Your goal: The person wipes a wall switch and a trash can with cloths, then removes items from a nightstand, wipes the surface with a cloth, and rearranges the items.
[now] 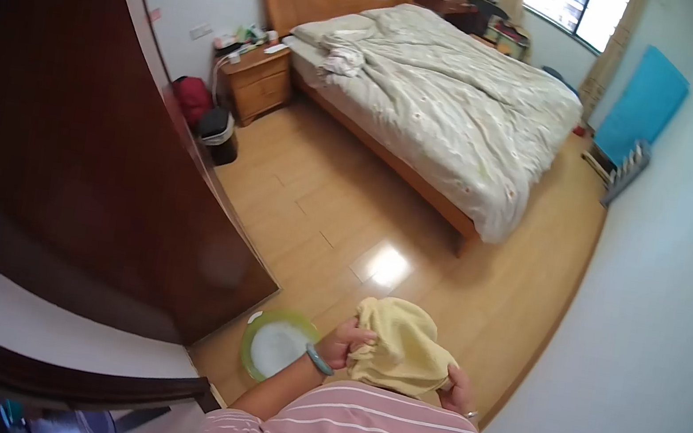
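Observation:
A yellow cloth [403, 348] hangs bunched in front of my striped shirt, held between both hands. My left hand [342, 341], with a green bangle at the wrist, is closed on the cloth's left edge. On the opposite side my right hand [457, 389] grips the cloth's lower right edge; part of that hand is hidden by the cloth. Below and left of my left hand, a green-rimmed basin [251, 343] rests on the floor. Whitish, foamy-looking liquid fills it.
A bed [445, 97] with a rumpled cover stands ahead. Beside it are a wooden nightstand [257, 82] and a black trash bin [219, 139]. The dark door [89, 142] stands at left. A white wall [664, 309] and a blue panel [644, 104] are at right.

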A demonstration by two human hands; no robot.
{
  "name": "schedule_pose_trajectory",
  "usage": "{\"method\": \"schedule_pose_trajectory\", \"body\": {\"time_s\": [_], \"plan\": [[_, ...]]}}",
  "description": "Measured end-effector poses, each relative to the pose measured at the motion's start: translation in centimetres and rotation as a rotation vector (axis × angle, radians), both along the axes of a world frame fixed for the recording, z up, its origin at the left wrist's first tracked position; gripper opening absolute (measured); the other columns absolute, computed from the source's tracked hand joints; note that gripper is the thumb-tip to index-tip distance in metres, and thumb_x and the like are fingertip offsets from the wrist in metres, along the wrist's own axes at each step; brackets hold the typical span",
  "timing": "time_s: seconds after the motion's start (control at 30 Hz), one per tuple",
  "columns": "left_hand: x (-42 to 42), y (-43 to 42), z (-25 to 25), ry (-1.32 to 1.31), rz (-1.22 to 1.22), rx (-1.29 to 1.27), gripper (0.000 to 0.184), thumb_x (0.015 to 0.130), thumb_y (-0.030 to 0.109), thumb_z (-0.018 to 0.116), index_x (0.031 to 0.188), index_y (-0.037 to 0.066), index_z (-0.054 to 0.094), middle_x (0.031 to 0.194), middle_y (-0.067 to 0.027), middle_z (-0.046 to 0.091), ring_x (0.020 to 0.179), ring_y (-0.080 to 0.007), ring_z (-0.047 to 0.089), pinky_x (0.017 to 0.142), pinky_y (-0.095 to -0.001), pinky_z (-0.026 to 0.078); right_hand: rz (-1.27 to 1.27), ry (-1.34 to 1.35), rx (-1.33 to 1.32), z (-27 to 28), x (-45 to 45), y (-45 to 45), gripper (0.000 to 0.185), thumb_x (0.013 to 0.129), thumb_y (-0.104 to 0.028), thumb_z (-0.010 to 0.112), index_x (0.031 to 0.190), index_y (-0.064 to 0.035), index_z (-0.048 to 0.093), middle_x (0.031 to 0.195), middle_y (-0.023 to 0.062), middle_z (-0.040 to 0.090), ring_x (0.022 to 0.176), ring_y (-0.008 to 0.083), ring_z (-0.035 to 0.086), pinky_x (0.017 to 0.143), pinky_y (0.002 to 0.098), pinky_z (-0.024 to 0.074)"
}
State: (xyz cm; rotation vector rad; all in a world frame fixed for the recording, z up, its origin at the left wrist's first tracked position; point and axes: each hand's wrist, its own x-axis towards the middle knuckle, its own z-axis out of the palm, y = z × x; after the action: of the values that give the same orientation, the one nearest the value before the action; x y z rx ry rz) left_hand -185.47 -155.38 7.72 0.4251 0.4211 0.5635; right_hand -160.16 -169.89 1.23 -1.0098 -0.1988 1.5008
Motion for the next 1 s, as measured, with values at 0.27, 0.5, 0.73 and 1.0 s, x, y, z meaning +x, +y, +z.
{"method": "schedule_pose_trajectory", "body": {"time_s": [0.27,0.5,0.73,1.0], "plan": [[1.7,12.0,1.0,0.257,0.574,0.045,0.041,0.079,-0.003,0.051,0.119,-0.003,0.046,0.110,-0.0096,0.058,0.098,-0.0191,0.058,0.087,-0.0307,0.046,0.321,-0.386,-0.037,4.4,8.5,25.3,0.036,0.089,-0.020,0.055,0.118,0.0011,0.051,0.100,0.0048,0.060,0.087,0.0111,0.057,0.074,0.0239,0.0470],[-2.9,18.6,-3.5,0.505,0.864,-0.013,0.034,0.080,-0.003,0.049,0.114,-0.003,0.050,0.105,-0.0095,0.060,0.092,-0.0191,0.060,0.079,-0.0298,0.048,0.570,-0.630,0.235,2.3,5.4,43.7,0.028,0.086,-0.012,0.060,0.111,-0.0006,0.059,0.091,0.0009,0.060,0.082,0.0070,0.055,0.073,0.0209,0.0448],[-8.4,34.0,-5.0,0.644,0.932,-0.002,0.030,0.079,-0.002,0.049,0.108,-0.002,0.053,0.098,-0.0075,0.061,0.087,-0.0168,0.060,0.075,-0.0280,0.048,0.491,-0.720,0.389,4.0,-0.6,60.9,0.022,0.087,-0.007,0.056,0.107,0.0003,0.060,0.084,-0.0006,0.061,0.075,0.0048,0.055,0.067,0.0185,0.0444],[-12.9,53.3,-1.6,0.402,1.031,-0.011,0.027,0.079,0.002,0.048,0.105,-0.004,0.053,0.098,-0.0116,0.060,0.090,-0.0222,0.059,0.080,-0.0319,0.047,0.462,-0.608,0.392,7.2,-2.4,79.6,0.024,0.090,-0.009,0.051,0.112,-0.0006,0.055,0.067,-0.0061,0.048,0.058,0.0027,0.043,0.052,0.0168,0.0337]]}}
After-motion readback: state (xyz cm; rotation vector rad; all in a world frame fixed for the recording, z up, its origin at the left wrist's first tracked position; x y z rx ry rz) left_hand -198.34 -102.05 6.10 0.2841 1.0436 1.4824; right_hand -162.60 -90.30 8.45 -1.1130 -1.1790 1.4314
